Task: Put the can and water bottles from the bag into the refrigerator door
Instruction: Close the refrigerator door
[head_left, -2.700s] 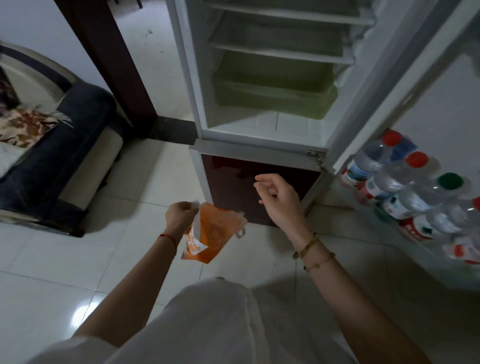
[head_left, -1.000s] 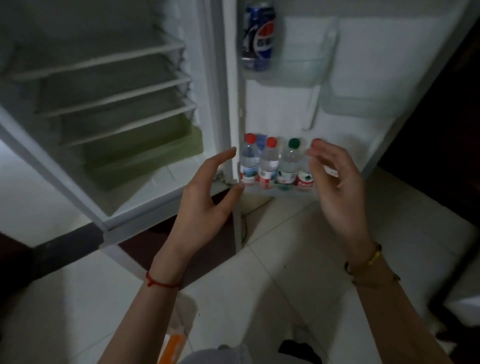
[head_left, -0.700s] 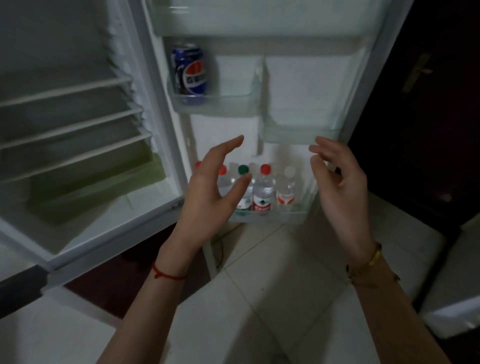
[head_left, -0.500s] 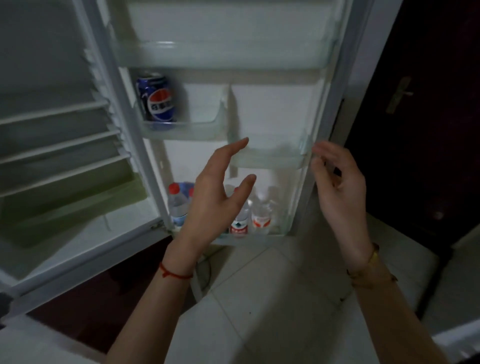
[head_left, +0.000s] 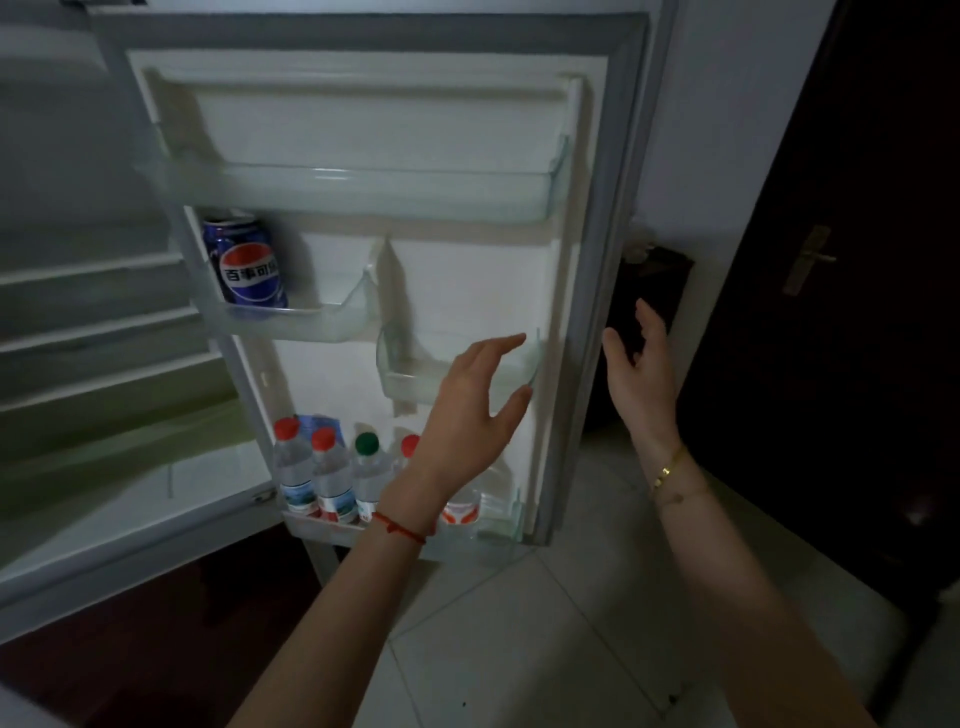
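Observation:
The refrigerator door (head_left: 597, 249) stands open in front of me. A blue cola can (head_left: 245, 267) stands upright in the small left door bin. Several water bottles (head_left: 330, 475) with red and green caps stand in a row in the bottom door shelf; my left forearm hides part of the row. My left hand (head_left: 475, 410) is raised, fingers apart and holding nothing, in front of the small right door bin (head_left: 410, 371). My right hand (head_left: 641, 371) is open too, just past the door's outer edge. The bag is out of view.
A long door shelf (head_left: 353, 192) spans the top of the door. The fridge interior with wire shelves (head_left: 104, 322) and a green drawer lies to the left. A dark wooden room door with a handle (head_left: 810, 257) is at the right. Pale floor tiles lie below.
The orange bag has left my left hand and the view. The view swung right and up onto the door. Both hands stayed raised and open, now nearer the door's outer edge.

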